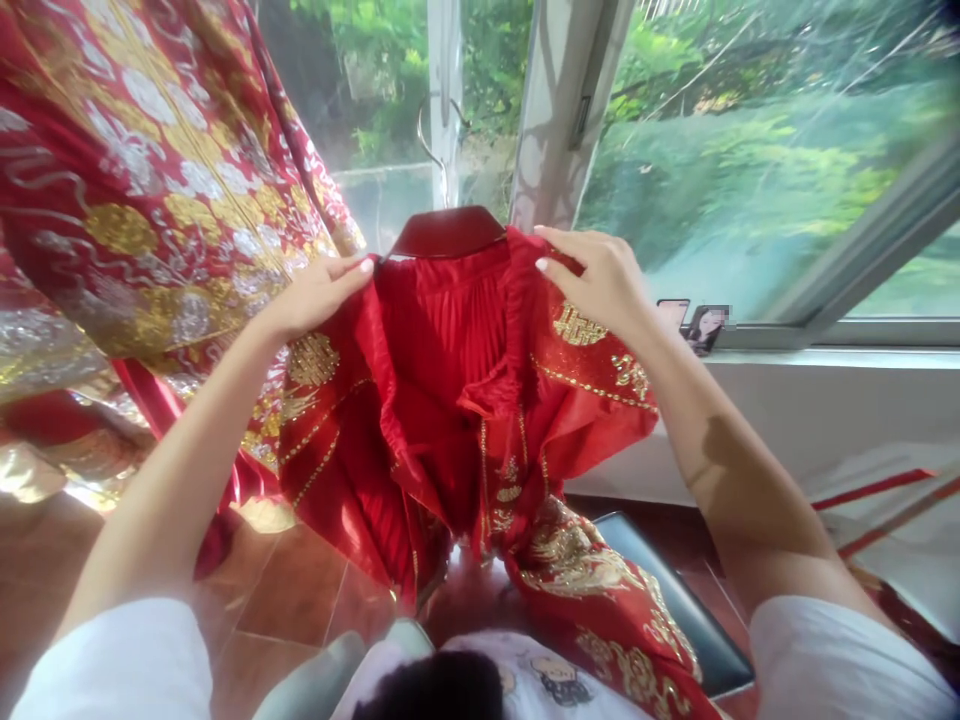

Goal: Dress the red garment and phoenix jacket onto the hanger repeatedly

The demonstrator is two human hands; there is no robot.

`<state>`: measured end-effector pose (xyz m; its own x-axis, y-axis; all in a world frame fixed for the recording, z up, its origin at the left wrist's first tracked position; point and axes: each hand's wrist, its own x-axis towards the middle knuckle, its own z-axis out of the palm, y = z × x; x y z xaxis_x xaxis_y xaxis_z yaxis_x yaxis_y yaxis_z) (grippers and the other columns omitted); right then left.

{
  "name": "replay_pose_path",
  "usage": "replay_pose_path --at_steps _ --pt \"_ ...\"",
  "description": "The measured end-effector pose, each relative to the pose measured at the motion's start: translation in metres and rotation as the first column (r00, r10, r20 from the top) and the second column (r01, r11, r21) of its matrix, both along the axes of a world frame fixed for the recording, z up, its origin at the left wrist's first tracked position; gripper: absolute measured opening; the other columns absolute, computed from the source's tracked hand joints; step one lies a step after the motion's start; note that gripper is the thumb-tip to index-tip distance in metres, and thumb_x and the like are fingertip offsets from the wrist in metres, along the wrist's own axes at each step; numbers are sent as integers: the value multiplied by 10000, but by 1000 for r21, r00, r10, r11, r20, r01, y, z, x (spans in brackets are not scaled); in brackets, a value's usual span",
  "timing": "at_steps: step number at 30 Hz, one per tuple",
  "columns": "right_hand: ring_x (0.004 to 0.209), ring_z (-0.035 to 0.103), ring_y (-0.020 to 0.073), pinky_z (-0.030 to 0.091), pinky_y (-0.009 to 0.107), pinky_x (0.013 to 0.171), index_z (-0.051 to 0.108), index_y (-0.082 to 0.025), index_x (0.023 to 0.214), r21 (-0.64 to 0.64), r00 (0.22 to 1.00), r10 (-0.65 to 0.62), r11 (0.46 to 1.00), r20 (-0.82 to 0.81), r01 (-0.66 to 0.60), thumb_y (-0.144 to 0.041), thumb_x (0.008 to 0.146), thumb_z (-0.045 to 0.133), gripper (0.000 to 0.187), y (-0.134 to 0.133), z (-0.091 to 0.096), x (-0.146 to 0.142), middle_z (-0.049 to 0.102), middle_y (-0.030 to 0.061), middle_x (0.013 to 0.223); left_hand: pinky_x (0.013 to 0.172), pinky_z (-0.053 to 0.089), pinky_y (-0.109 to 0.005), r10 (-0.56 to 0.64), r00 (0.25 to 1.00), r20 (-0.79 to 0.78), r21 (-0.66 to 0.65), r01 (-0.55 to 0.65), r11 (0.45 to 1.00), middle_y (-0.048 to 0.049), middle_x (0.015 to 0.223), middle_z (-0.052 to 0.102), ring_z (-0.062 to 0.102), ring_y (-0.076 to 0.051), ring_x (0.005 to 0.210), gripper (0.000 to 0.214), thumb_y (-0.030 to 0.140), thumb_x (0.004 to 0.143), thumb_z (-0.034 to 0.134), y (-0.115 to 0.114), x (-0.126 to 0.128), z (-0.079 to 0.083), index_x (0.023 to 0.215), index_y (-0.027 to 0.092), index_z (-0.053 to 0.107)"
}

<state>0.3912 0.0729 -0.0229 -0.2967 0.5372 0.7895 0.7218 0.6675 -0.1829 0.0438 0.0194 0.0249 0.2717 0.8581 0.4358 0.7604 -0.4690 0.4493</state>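
A red garment with gold embroidery hangs on a dark red hanger whose metal hook points up in front of the window. My left hand pinches the garment's left shoulder edge beside the hanger. My right hand grips the right shoulder fabric, fingers curled over it. The garment's lower part drapes down toward my lap.
A larger red and gold embroidered cloth hangs at the left. A window frame and white sill lie behind, with a phone on the sill. A dark stool stands on the tiled floor.
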Motion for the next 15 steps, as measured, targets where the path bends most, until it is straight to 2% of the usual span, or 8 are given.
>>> replay_pose_path --at_steps 3,5,6,8,11,13,15 --pt "1289 445 365 342 586 1050 461 -182 1407 51 978 -203 978 -42 205 -485 870 542 622 -9 -11 -23 505 153 1404 644 378 -318 113 978 -175 178 -81 981 -13 623 517 516 -181 677 457 625 852 458 -2 20 6 690 204 536" --pt "1296 407 409 311 628 1035 406 -124 1424 52 942 -329 942 -64 332 -464 835 584 702 -13 -17 -37 436 212 1437 814 420 -378 189 947 -259 333 -96 938 -73 839 638 574 -259 918 436 612 827 507 -4 46 13 870 194 622" --pt "1265 431 412 323 628 1014 413 -101 1404 33 930 -362 931 -66 365 -419 843 567 663 -14 -18 -42 450 234 1408 913 400 -418 221 934 -281 401 -94 911 -99 971 657 550 -293 1048 452 599 828 512 -4 60 18 981 191 633" --pt "1149 521 385 384 586 950 486 -80 1314 -45 930 -366 930 -38 364 -293 870 477 493 -12 -14 -43 550 244 1265 1081 281 -479 277 913 -299 516 -90 852 -121 1208 620 419 -330 1267 515 566 843 500 -3 89 26 1193 199 592" --pt "989 592 346 441 517 869 571 -101 1197 -176 951 -307 936 19 306 -184 853 413 388 -10 2 -30 641 204 1035 1188 92 -451 301 904 -304 607 -60 792 -47 1406 521 169 -285 1446 640 527 834 518 4 120 32 1420 289 420" --pt "962 597 333 448 502 866 572 -127 1217 -185 964 -265 947 14 263 -201 839 453 403 -12 14 -20 658 177 998 1199 50 -440 270 907 -322 607 -21 794 -6 1419 516 88 -259 1479 666 516 826 522 12 132 28 1452 343 371" --pt "938 605 316 455 485 866 600 -158 1195 -164 973 -233 959 1 230 -258 827 517 391 -18 21 -13 674 144 967 1200 35 -468 234 900 -368 591 33 806 -31 1399 535 141 -283 1469 588 494 849 481 21 138 20 1410 320 449"
